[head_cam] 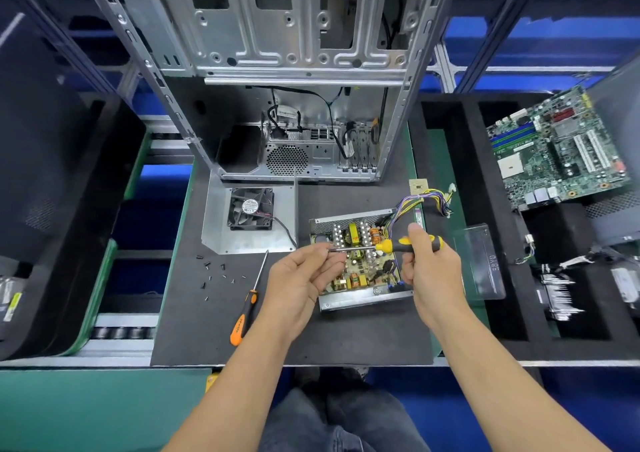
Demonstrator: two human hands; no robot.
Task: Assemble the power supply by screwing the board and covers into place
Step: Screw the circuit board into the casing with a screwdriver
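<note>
Dark foam mat (346,333) on a green-edged workbench, an open computer case (294,70) standing at the back. The power supply (360,264) sits open-topped on the mat directly beneath both sets of fingers, circuit board exposed inside its metal tray, its bundle of coloured wires (429,198) trailing away beyond the right fingertips. Right hand (429,264) has its fingers wrapped round the handle of a yellow-and-black screwdriver (398,244), held roughly level above the board with the shaft pointing toward the left fingers. Left hand (304,275) has thumb and fingertips curled in to pinch at the tip of the shaft; probably seating a screw on the bit before driving it, though no screw can be made out there. That would explain why the tool is held sideways rather than down on the board. Loose black screws (218,275) lie scattered well to the left of the left fingers, kept within easy reach. A second, orange-handled screwdriver (247,309) lies idle just left of the left wrist. The cover plate with its fan (250,219) rests flat beyond the left fingers, not yet fitted, so the board seems to come first. A motherboard (557,150) lies far right of the right hand.
</note>
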